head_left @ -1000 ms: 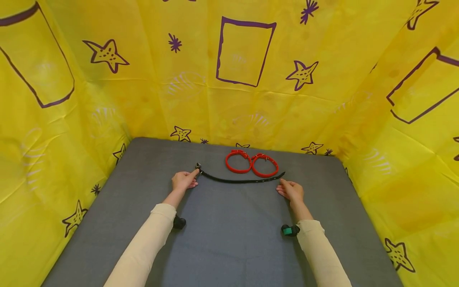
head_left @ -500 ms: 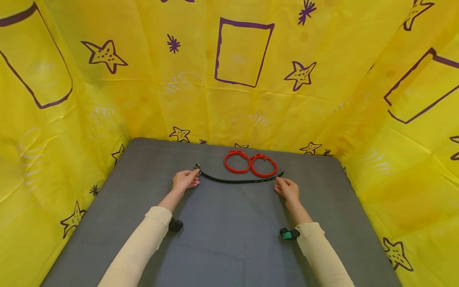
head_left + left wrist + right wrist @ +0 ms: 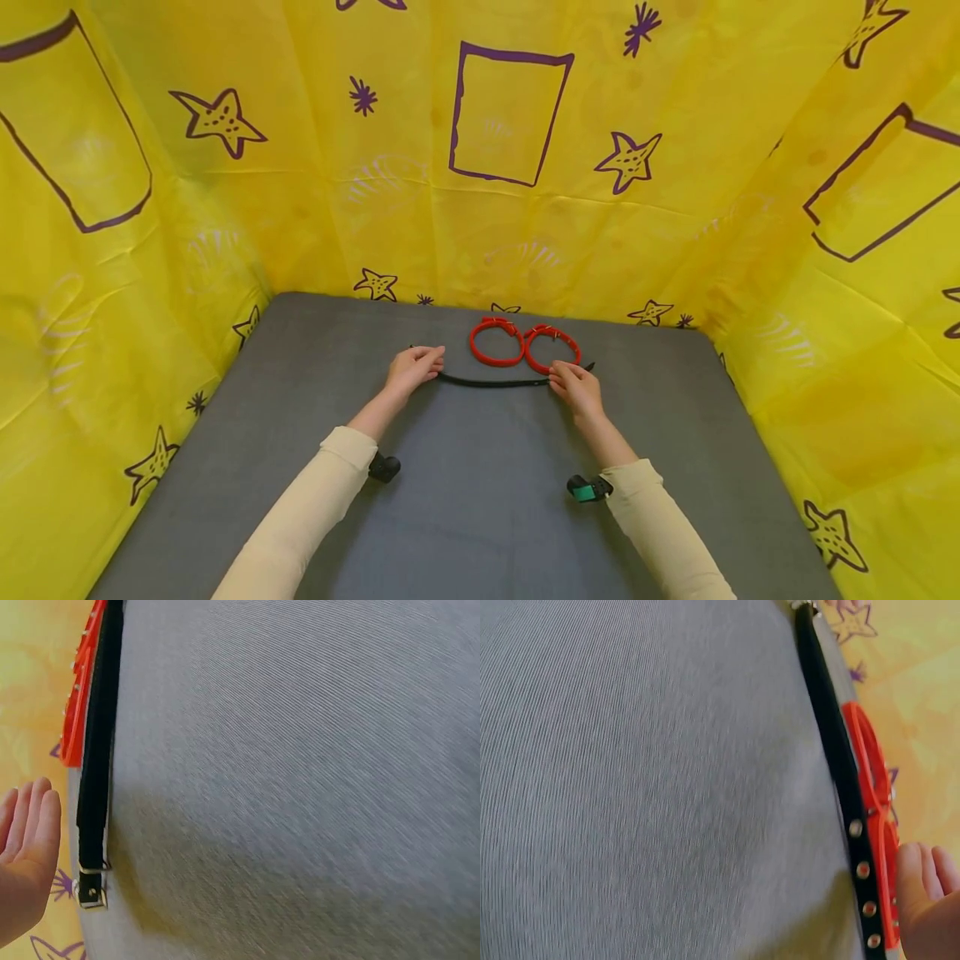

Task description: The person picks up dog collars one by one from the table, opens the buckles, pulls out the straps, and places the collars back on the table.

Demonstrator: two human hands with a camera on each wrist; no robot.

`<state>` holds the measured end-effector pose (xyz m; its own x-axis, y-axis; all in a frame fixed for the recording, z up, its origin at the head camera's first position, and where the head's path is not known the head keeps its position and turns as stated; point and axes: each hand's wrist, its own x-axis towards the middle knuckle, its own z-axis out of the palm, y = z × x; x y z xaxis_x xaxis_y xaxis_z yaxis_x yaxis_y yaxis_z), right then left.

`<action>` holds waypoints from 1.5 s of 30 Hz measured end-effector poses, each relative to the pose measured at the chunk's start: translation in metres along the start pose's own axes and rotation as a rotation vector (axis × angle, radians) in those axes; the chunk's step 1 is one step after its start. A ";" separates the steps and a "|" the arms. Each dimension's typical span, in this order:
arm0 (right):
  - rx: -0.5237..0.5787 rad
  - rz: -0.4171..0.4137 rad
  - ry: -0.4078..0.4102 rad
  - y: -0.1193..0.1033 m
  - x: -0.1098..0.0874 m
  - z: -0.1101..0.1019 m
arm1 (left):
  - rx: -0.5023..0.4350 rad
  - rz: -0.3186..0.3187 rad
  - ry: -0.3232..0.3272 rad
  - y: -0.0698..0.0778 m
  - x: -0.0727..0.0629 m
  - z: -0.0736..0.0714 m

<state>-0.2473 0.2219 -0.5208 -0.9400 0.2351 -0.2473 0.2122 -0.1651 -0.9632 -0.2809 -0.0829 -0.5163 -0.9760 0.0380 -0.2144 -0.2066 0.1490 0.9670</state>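
A black buckle collar (image 3: 495, 383) lies stretched out in a shallow curve on the grey surface. My left hand (image 3: 411, 371) is over its left end; the left wrist view shows straight fingers, apart from the strap, near the metal buckle (image 3: 91, 900). Over the strap's right part is my right hand (image 3: 577, 390), fingers extended, close to the metal eyelets (image 3: 863, 870); whether it touches the strap I cannot tell. Just behind the strap lie two red collars, a left one (image 3: 497, 363) and a right one (image 3: 576, 345), each fastened into a ring.
Yellow cloth walls (image 3: 510, 225) with purple drawings enclose the grey table (image 3: 480, 500) at the back and both sides. The red collars lie near the back edge. A black camera mount is strapped to each wrist.
My left hand has left the buckle end and moved right along the strap. My right hand has shifted left, inward from the tip. The collars have stayed about where they were.
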 end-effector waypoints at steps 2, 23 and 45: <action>0.008 0.002 -0.012 -0.001 -0.001 0.006 | -0.002 -0.004 -0.007 0.002 0.003 0.004; 0.181 0.098 -0.011 0.000 0.013 0.052 | 0.169 -0.022 -0.039 0.012 0.038 0.043; 0.128 0.098 0.000 0.118 0.141 0.043 | 0.291 -0.053 -0.061 0.011 0.055 0.060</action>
<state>-0.3667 0.1941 -0.6650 -0.9165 0.2120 -0.3392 0.2667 -0.3081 -0.9132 -0.3330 -0.0198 -0.5257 -0.9567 0.0810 -0.2796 -0.2198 0.4290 0.8761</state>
